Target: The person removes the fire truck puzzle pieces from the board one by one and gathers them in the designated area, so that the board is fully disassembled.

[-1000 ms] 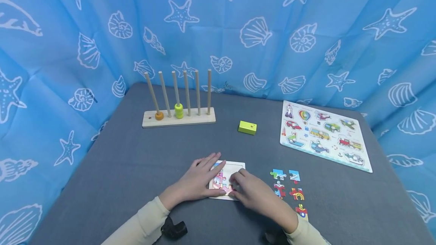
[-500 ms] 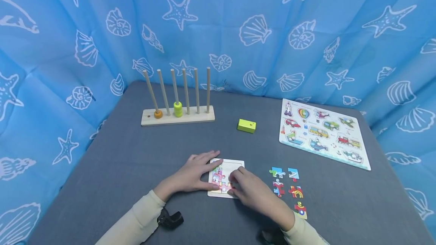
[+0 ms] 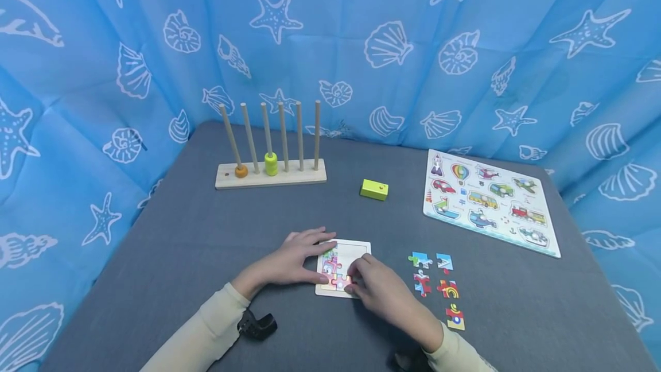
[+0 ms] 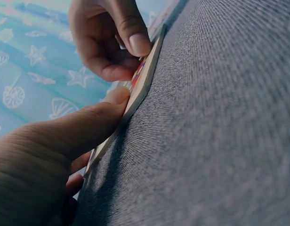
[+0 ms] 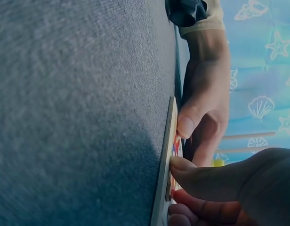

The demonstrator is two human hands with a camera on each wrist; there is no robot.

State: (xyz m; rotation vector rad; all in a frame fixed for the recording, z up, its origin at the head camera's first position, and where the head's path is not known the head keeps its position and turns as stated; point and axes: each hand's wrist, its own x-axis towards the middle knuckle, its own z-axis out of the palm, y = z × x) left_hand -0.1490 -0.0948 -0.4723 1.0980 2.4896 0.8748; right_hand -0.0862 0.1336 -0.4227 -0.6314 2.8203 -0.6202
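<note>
A small wooden jigsaw tray point(image 3: 355, 250) lies at the front middle, with several pink picture pieces along its left side and lower edge. My left hand point(image 3: 289, 258) rests across the tray's left side, thumb and fingers spread straight; in the left wrist view its thumb point(image 4: 117, 95) presses the rim. At the tray's lower edge my right hand point(image 3: 384, 289) pinches a jigsaw piece point(image 3: 341, 282) with thumb and curled fingers. That thumb point(image 5: 183, 165) lies on the piece in the right wrist view; the fingers partly hide it.
Several loose jigsaw pieces point(image 3: 422, 283) lie right of the tray. A yellow-green block point(image 3: 374, 189) sits beyond it. Farther back stand a peg rack point(image 3: 304, 177) with rings and, to the right, a vehicle puzzle board point(image 3: 488, 202). A patterned blue curtain point(image 3: 330, 45) borders the table.
The left hand has shifted slightly, its thumb drawing left along the tray's lower edge, uncovering more of the lower pieces. The right hand stays at the lower edge.
</note>
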